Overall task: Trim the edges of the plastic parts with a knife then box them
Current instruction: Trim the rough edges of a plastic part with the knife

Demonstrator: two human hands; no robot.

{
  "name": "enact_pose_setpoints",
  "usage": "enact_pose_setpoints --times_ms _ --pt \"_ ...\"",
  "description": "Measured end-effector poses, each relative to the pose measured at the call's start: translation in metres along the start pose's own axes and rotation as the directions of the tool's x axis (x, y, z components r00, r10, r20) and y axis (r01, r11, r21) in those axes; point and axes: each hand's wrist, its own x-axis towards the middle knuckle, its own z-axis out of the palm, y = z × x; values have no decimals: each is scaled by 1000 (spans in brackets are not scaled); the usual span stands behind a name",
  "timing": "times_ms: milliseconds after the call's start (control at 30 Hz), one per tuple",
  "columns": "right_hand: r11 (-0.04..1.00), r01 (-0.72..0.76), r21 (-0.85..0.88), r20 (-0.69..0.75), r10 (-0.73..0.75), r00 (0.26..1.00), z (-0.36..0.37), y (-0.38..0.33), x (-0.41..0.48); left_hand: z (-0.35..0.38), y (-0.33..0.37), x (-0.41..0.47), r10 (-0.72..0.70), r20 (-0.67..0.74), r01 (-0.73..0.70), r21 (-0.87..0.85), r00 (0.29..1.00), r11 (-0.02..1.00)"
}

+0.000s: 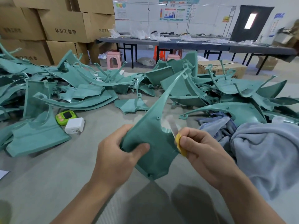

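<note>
Left hand [119, 152] is curled round the lower-left edge of the teal plastic part [155, 131], thumb on its face. The part is held up at frame centre, above the floor. Right hand [202, 151] pinches a yellow-handled knife [179, 143], blade at the curved notch on the part's right edge.

Risks, my read:
- A slip off that curve could gouge the face or reach the left thumb, which is near the notch.
- The long thin upper tip may flex and twist the part in a one-hand grip.

Hard to see:
- The blade is motion-blurred, so edge contact is unclear.
- The part's back side is hidden.
- Can't tell whether the pile of parts [80, 88] is trimmed.
- Cardboard boxes [61, 25] at upper left look closed; no open box is identifiable.
</note>
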Motion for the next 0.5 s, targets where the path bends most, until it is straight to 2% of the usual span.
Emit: enact_pose_setpoints --times_ms 67,167,200,267,300,400,500 --pt "989 -43 141 10 42 999 -1 -1 0 0 0 0 -44 -46 41 -69 998 997" --pt "963 -69 259 -170 115 979 -7 2 1 1 -4 5 -205 -148 166 -237 968 957" --pt "959 -90 268 -214 150 965 -9 3 1 2 -6 8 -299 -166 226 -355 940 907" --pt "963 -161 218 -234 212 949 -6 9 1 2 -7 14 -483 -125 326 -591 866 738" --pt "964 -199 180 -232 238 943 -3 13 0 2 -8 15 -545 -91 365 -651 833 666" --pt "961 -247 123 -241 270 932 12 21 -2 8 -11 11 -634 -5 456 -691 773 562" --pt "976 -177 130 -302 209 930 16 24 -2 8 -13 10 -632 52 491 -680 773 544"
